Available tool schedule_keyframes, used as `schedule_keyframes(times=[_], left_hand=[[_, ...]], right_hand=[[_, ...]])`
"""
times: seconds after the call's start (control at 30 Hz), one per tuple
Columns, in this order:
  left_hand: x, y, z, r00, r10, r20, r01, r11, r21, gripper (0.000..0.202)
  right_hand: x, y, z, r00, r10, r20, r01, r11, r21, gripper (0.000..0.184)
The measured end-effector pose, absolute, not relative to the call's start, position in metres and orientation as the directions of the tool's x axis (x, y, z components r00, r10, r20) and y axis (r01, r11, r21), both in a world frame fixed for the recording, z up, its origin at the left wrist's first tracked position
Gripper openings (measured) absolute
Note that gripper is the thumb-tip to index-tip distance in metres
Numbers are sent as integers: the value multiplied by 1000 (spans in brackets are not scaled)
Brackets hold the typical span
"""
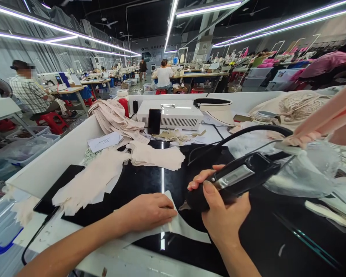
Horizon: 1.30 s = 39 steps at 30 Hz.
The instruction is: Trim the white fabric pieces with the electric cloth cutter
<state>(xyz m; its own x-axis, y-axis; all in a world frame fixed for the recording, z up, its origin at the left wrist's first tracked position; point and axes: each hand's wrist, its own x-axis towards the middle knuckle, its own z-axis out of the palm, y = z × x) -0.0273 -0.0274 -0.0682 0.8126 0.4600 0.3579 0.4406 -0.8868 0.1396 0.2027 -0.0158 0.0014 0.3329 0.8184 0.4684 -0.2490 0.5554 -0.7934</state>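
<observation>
My right hand [223, 211] is wrapped round a black corded handheld tool [233, 179] with a silver plate on its side. The tool's rounded black end points down and left, close above the glossy black work surface [265, 231]. Beneath it lies a cream fabric piece [187, 229], curved and narrow. My left hand [151, 211] rests on the fabric's left part, fingers together and closed on it; one corner sticks up past the fingertips. What the tool's tip touches is hidden by the tool itself.
Behind are stacked cream fabric pieces [157, 155], a white vented box [170, 114] and a phone [154, 121]. Another dark flat device [57, 188] lies left. A cable [242, 132] and hanging peach cloth [325, 115] reach the tool at right. People sit at sewing tables beyond.
</observation>
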Motion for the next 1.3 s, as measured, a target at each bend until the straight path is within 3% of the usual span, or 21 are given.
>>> schedule_keyframes(times=[0.87, 1.1, 1.3], left_hand=[[-29, -35, -74, 806, 405, 431, 434, -900, 35, 22], [-31, -36, -65, 820, 427, 381, 448, -893, 37, 21], [-18, -53, -58, 748, 448, 490, 474, -877, 79, 21]], right_hand=[[198, -28, -2, 373, 799, 472, -232, 573, -786, 45], [204, -32, 7, 406, 778, 478, -181, 582, -793, 44], [223, -51, 17, 406, 757, 511, -157, 609, -778, 41]])
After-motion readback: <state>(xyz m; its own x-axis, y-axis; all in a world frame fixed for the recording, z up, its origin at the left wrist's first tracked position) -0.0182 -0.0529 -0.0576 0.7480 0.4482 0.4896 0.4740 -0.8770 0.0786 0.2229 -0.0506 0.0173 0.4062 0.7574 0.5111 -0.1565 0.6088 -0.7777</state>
